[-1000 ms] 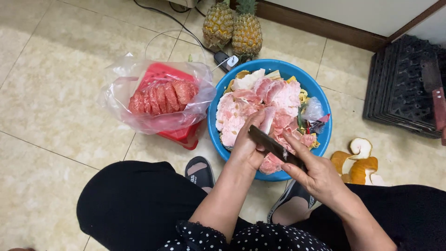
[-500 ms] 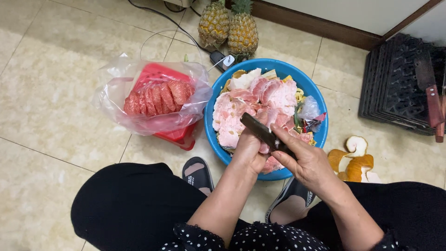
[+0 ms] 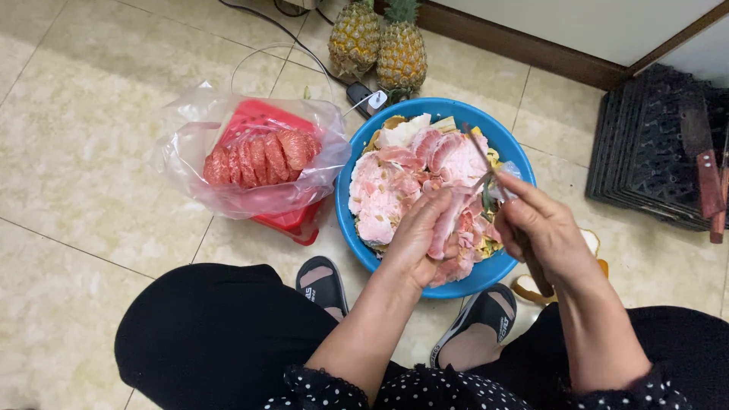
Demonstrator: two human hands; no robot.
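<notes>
My left hand grips a pink fruit segment over a blue bowl heaped with pink and white peel pieces. My right hand holds a knife by its dark handle, the thin blade pointing up and left toward the segment. Both hands hover above the bowl's near right side. To the left, peeled red-pink segments lie in a row inside a clear plastic bag spread over a red basket.
Two pineapples stand behind the bowl beside a dark cable and plug. A black grid mat with a wooden-handled tool lies at right. My feet in black sandals rest on the tiled floor; orange peel scraps lie nearby.
The knife has swung from lying across the segment to pointing up and away on the right. My left hand has turned the segment, and both hands have shifted slightly right.
</notes>
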